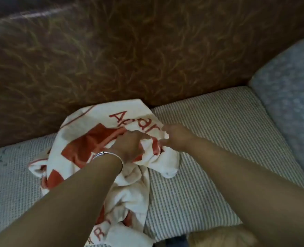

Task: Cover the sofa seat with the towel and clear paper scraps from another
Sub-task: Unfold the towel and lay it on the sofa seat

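Observation:
A white towel with red lettering and red patches lies crumpled on the sofa seat, which is covered in pale ribbed fabric. My left hand, with a silver bangle at the wrist, is closed on a fold of the towel near its middle. My right hand pinches the towel's right edge just beside the left hand. The towel bunches under both forearms and trails down toward the seat's front edge. No paper scraps are visible.
The brown patterned sofa backrest fills the upper half of the view. A blue-grey cushion or armrest stands at the right end of the seat. A pale yellowish object shows at the bottom edge.

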The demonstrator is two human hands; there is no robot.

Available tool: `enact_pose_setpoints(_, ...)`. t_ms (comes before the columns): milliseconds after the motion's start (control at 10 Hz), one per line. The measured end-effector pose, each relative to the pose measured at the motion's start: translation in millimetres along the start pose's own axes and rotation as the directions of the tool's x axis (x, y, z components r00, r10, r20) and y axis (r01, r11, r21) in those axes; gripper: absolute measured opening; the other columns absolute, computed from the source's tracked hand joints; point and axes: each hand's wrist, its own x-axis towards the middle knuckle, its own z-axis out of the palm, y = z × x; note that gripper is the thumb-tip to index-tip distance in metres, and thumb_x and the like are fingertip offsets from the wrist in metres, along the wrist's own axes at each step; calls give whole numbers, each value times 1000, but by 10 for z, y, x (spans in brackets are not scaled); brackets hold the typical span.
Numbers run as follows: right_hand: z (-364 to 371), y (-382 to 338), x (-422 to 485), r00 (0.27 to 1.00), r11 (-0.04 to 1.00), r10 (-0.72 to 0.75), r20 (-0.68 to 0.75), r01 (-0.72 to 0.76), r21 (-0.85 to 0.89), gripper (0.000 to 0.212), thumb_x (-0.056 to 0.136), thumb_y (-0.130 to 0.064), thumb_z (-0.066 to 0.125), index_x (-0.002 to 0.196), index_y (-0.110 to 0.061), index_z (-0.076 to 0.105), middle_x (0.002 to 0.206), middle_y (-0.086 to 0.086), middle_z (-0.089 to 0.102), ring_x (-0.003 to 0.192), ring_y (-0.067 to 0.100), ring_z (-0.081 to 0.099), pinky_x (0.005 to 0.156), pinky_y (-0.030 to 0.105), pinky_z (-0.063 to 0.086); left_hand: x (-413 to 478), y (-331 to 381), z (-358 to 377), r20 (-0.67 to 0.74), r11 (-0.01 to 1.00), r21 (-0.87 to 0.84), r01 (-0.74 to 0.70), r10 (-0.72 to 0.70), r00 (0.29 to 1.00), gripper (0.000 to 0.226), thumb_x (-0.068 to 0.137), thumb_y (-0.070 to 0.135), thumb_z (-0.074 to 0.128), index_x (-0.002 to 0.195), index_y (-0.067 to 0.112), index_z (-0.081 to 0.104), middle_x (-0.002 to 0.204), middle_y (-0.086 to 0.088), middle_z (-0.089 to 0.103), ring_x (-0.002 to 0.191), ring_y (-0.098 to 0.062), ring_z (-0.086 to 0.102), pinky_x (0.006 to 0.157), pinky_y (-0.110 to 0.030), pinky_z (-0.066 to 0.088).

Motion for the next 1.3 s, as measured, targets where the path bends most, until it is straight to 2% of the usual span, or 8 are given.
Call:
enact_pose_setpoints(300,865,363,366,982,980,90,164,-58,-190,58,91,-38,55,143,-20,37,138,11,46,125,29,49,100,38,41,327,-305,379,250,911,398,108,-221,943,37,99,23,37,133,11,44,131,-10,53,119,-27,53,101,-33,43)
enact_pose_setpoints(500,698,419,432,884,916,388,-261,-340,212,41,97,-35,40,125,-7,52,129,15,56,119,32,55,95,37,43,599,95,-25,96,863,-475,171,-143,985,19,95,23,51,82,10,57,68,2,51,54,7,58,42,-3,40)
enact_pose_setpoints(700,600,485,364,859,784,511,42,-486,385,46,99,-29,36,132,0,49,134,19,54,118,32,55,90,34,47,898,-287,112,-154,821,-489,296,-415,897,37,91,21,55,122,0,51,121,-21,60,115,-39,55,89,-29,48)
enact_pose_setpoints(800,728,453,311,834,606,448,323,-549,575,49,97,-38,41,134,-5,45,123,14,56,108,31,56,82,39,50,888,-306,168,-442,979,-148,139,-192,876,31,87,10,55,118,7,54,124,-22,55,118,-36,51,101,-38,40)
enact_pose_setpoints(1000,1035,391,339,923,477,310,227,-357,803,36,87,1,51,121,-10,48,75,3,52,60,14,49,51,24,40,756,84,440,179,931,65,-358,342,922,75,83,34,65,146,19,26,153,-8,28,142,-24,24,114,-33,23)
enact_pose_setpoints(1100,948,492,329,941,299,337,3,-110,948,37,88,11,45,120,-6,56,88,6,58,70,18,53,58,23,43,758,107,417,297,918,308,-252,158,941,60,90,27,57,142,11,31,143,-12,42,132,-27,40,102,-27,30)
enact_pose_setpoints(1200,929,690,316,897,283,442,-9,-130,950,25,89,9,48,105,-5,60,100,17,63,75,24,59,69,31,54,795,53,230,102,951,203,-232,215,971,34,95,17,44,126,7,54,115,-14,62,102,-28,59,83,-16,45)
enact_pose_setpoints(1300,1190,744,203,872,715,458,172,-476,512,23,89,-11,55,107,1,61,106,22,63,72,26,59,67,28,56,835,130,42,-215,969,-221,-113,65,975,33,97,18,40,119,10,62,115,-13,65,91,-15,54,55,0,38)
